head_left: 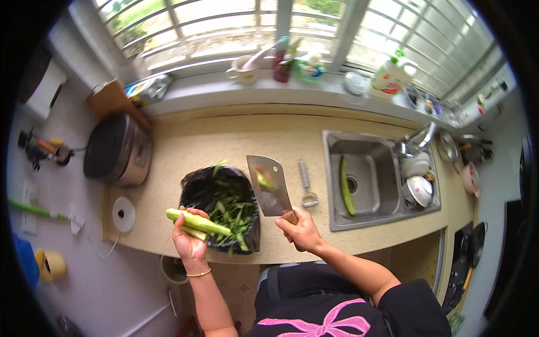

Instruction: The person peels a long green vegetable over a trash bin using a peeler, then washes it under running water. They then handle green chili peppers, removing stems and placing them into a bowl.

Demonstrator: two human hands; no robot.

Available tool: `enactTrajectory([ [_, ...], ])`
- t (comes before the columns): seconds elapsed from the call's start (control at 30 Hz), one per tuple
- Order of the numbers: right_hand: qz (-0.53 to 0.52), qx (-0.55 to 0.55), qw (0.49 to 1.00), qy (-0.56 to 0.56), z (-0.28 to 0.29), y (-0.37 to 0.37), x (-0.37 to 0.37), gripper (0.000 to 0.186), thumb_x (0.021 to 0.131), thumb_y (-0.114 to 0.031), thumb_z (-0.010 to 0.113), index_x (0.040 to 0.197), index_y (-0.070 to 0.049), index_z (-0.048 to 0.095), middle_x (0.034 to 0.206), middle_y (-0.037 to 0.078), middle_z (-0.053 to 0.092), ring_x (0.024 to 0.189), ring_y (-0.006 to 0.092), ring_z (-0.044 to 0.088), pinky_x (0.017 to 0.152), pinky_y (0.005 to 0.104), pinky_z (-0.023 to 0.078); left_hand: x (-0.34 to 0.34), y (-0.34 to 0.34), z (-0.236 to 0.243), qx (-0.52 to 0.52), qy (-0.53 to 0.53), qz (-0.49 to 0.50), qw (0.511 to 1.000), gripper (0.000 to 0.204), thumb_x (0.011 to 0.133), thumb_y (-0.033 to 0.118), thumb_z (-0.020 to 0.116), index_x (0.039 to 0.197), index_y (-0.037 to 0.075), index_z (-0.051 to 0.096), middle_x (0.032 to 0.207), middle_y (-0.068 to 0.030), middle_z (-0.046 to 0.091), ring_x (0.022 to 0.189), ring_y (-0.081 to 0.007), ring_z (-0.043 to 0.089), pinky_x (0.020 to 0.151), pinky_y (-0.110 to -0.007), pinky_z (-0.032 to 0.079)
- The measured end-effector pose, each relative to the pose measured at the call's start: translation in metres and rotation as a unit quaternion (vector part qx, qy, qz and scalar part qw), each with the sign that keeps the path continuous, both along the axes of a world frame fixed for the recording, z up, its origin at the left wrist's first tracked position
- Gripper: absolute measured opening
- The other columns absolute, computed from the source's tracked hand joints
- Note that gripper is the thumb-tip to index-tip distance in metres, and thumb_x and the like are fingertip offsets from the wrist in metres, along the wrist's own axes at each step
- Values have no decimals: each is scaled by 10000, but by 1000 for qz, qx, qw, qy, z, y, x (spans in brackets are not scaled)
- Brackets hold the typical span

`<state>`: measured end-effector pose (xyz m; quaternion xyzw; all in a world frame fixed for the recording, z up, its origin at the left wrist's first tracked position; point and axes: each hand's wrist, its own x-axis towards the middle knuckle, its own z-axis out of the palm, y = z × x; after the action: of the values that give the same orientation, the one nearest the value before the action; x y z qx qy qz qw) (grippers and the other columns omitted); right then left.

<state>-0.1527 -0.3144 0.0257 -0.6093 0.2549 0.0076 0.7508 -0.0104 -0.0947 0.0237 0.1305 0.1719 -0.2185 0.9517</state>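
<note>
My left hand (193, 236) is closed around two pale green, peeled cucumber pieces (208, 223), lying side by side in the palm over the near edge of a black bag. In my right hand (305, 230) is a cleaver (272, 191), gripped by its wooden handle with the broad blade pointing away from me. The blade is just right of the bag, apart from the cucumber. The black plastic bag (191, 191) stands open on the counter with many green peelings (224, 210) inside. A metal peeler (305, 175) lies on the counter right of the cleaver.
A steel sink (331, 185) at the right holds a long green cucumber (346, 185); bowls (418, 188) stand beside it. A dark appliance (115, 149) sits at the left behind a white roll-like object (124, 213). Bottles (387, 76) and a mug (243, 70) line the sill.
</note>
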Motion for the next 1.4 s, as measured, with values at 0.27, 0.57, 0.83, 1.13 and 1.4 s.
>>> enactTrajectory([
  [0.27, -189, -174, 966, 20, -24, -101, -116, 231, 774, -146, 636, 795, 24, 480, 653, 3, 525, 622, 57, 426, 584, 241, 413, -58, -142, 14, 57, -44, -287, 955, 270, 829, 121, 539, 1083, 96, 450, 832, -69, 496, 753, -181, 501, 708, -354, 456],
  [0.57, -492, -88, 865, -39, -33, -242, -290, 171, 805, -72, 572, 899, 21, 464, 567, 4, 461, 434, 58, 424, 385, 207, 370, -182, -337, -29, 122, 39, -519, 845, 206, 796, 95, 543, 991, 66, 483, 810, -82, 531, 764, -220, 540, 709, -391, 478],
  [0.83, -594, -67, 800, -52, -27, -360, -419, 120, 814, -84, 539, 775, -26, 441, 529, -3, 417, 410, 71, 404, 384, 222, 364, -318, -614, -13, 166, -7, -709, 685, 269, 822, 92, 467, 1071, 6, 412, 932, -145, 529, 854, -272, 564, 776, -440, 490],
  [1.13, -639, -31, 768, -46, -34, -393, -501, 113, 809, -76, 535, 741, -31, 456, 509, 10, 426, 390, 83, 402, 361, 238, 362, -416, -973, -29, 212, -175, -670, 690, 234, 827, 179, 494, 990, 15, 456, 871, -138, 524, 738, -285, 555, 653, -442, 487],
  [1.4, -634, 65, 769, 47, -19, -412, -510, 238, 848, -199, 537, 651, -81, 477, 455, -2, 428, 282, 84, 352, 242, 230, 255, -408, -1010, -80, 241, -233, -620, 710, 387, 859, 234, 448, 1161, -5, 406, 1138, -166, 495, 1015, -299, 525, 866, -368, 431],
])
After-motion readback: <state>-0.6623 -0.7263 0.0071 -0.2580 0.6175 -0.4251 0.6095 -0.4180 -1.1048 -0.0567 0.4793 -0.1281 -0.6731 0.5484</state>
